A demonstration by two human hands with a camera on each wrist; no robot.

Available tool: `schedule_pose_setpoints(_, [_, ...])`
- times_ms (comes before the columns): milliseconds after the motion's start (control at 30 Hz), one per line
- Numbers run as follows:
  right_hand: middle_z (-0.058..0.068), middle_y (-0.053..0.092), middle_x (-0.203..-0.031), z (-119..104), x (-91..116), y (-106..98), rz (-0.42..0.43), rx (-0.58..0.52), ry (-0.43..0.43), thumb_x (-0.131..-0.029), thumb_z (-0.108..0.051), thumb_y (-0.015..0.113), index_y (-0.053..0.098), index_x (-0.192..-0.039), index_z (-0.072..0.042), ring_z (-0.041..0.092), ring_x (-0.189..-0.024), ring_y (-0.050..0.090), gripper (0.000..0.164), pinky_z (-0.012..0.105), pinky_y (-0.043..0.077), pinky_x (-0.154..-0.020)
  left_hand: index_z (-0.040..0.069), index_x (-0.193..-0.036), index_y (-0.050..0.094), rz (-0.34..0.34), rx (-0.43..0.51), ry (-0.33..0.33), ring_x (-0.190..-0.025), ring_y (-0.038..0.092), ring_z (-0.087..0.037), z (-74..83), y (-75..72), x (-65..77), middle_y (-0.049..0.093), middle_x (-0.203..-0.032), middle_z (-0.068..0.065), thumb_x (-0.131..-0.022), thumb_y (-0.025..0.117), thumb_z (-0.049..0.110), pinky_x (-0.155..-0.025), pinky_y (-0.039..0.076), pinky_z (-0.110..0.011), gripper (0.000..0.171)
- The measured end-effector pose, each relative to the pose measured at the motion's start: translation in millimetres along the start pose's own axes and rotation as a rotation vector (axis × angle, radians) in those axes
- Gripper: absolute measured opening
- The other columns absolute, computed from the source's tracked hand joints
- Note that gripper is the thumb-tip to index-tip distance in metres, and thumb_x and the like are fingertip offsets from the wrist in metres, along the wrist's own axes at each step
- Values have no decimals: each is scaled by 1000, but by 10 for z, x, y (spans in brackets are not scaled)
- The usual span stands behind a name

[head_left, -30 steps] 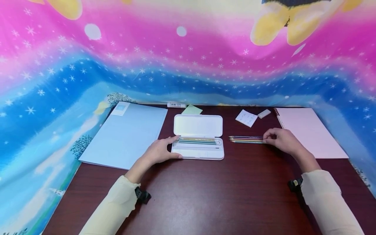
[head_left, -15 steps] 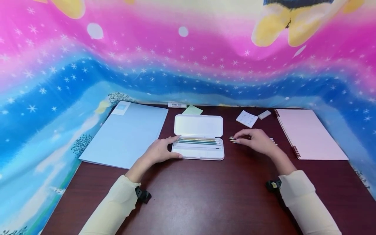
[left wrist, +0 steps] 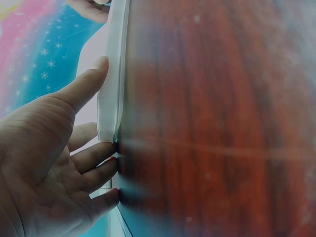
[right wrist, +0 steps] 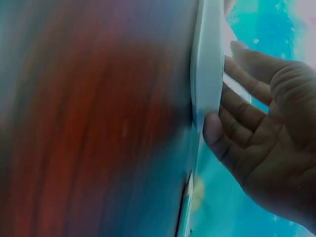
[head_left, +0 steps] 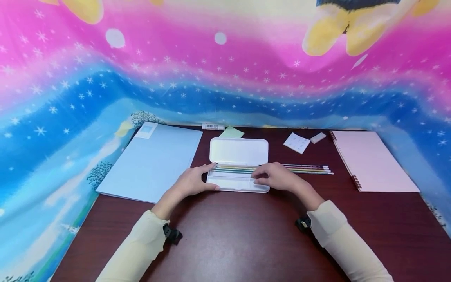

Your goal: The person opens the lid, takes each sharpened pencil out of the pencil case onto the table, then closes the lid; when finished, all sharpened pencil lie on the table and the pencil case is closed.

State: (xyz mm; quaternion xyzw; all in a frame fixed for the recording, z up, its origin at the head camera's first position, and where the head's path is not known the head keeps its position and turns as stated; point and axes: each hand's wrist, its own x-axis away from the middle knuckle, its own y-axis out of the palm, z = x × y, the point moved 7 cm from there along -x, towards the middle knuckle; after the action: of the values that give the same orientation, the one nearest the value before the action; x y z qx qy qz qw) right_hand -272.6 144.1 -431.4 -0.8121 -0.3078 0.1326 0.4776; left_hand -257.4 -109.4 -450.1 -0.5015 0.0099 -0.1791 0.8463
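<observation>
A white pencil case point(head_left: 239, 150) lies with its lid raised in the head view, and several pencils point(head_left: 232, 169) rest in its rear half. My left hand point(head_left: 188, 182) holds the left end of the case, thumb on the near edge and forefinger at the far corner. My right hand point(head_left: 280, 177) is over the right end, fingertips above the inside beside the pencils, thumb and forefinger apart. In the right wrist view, its little finger is right at the case's end wall point(right wrist: 210, 84). Loose coloured pencils point(head_left: 310, 170) lie right of the case, their tips hidden behind the right hand.
A light blue folder point(head_left: 155, 160) lies at left and a pink spiral notebook point(head_left: 373, 160) at right. Behind are a glue stick point(head_left: 213, 126), green sticky notes point(head_left: 231, 132), a small white patterned pad point(head_left: 297, 143) and an eraser point(head_left: 318, 137). A patterned cloth point(head_left: 225, 78) hangs behind the table.
My right hand has moved left from the loose pencils' right ends, past their tips, to the right end of the case. The left hand stays on the case; the loose pencils remain lying there.
</observation>
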Motion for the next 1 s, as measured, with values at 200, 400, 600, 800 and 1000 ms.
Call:
schedule_pose_setpoints(200, [1, 75, -120, -25, -58, 47, -32, 28, 52, -98, -17, 68, 77, -119, -20, 20, -114, 66, 24, 46, 51, -103, 27, -157, 39, 2, -6, -8, -145, 45, -34, -16, 4, -6, 44, -158, -18, -79, 79, 60, -114, 41, -53, 94])
schedule_pose_setpoints(400, [2, 75, -115, -21, -119, 45, -50, 57, 92, -98, -11, 66, 79, -112, -20, 18, -100, 63, 22, 41, 51, -94, 26, -158, 38, -4, -7, -6, -146, 44, -35, -7, 6, -13, 43, -158, -18, -79, 79, 61, -114, 41, -53, 95])
schedule_pose_setpoints(600, [-1, 76, -107, -41, -146, 15, -55, 116, 115, -97, -13, 68, 78, -103, -21, 17, -90, 60, 15, 38, 48, -88, 26, -158, 37, -6, -1, -13, -146, 43, -35, -8, 5, -5, 43, -158, -18, -79, 79, 61, -114, 40, -54, 96])
schedule_pose_setpoints(800, [-3, 70, -89, -38, -180, 4, -62, 113, 124, -95, -12, 68, 75, -97, -19, 15, -82, 57, 11, 34, 45, -81, 26, -158, 37, -7, -5, -10, -146, 43, -35, -10, 6, -9, 42, -158, -19, -79, 79, 61, -114, 41, -54, 96])
schedule_pose_setpoints(1000, [-5, 61, -78, -6, -171, -1, -41, 58, 112, -94, -11, 70, 73, -96, -17, 14, -81, 55, 7, 33, 43, -81, 27, -158, 37, -9, 1, -13, -146, 43, -35, -4, 2, -4, 42, -158, -19, -80, 79, 60, -115, 40, -54, 95])
